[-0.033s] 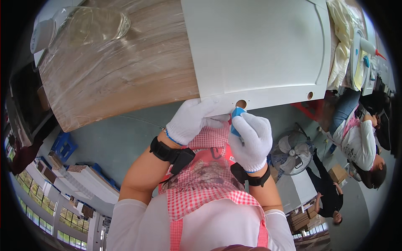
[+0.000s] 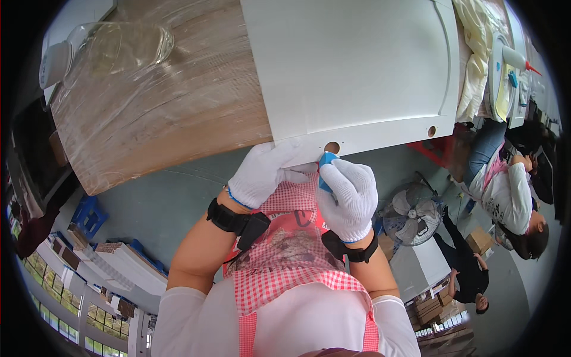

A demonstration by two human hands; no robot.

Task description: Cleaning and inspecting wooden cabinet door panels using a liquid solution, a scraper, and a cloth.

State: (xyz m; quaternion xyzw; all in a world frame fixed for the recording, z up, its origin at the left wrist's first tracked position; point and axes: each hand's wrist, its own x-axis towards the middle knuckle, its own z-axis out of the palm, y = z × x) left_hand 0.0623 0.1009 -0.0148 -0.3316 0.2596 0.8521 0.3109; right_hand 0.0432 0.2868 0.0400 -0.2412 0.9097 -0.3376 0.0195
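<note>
The blue block (image 2: 326,168) was pinched by the right hand (image 2: 351,196) at the near edge of the white panel (image 2: 357,65), beside a round hole (image 2: 332,147); that edge was gripped by the left hand (image 2: 254,175); light, even pressure was best kept; since the earlier frame, panel and hands were shifted slightly leftward in view.

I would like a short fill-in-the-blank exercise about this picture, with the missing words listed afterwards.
1. The right hand holds a block whose colour is ____.
2. The left hand, at the edge of the panel, wears a white ____.
3. This panel shows ____ large round holes.
4. In the picture, the fan is to the ____ of both gloved hands.

Missing words: blue; glove; two; right.
</note>
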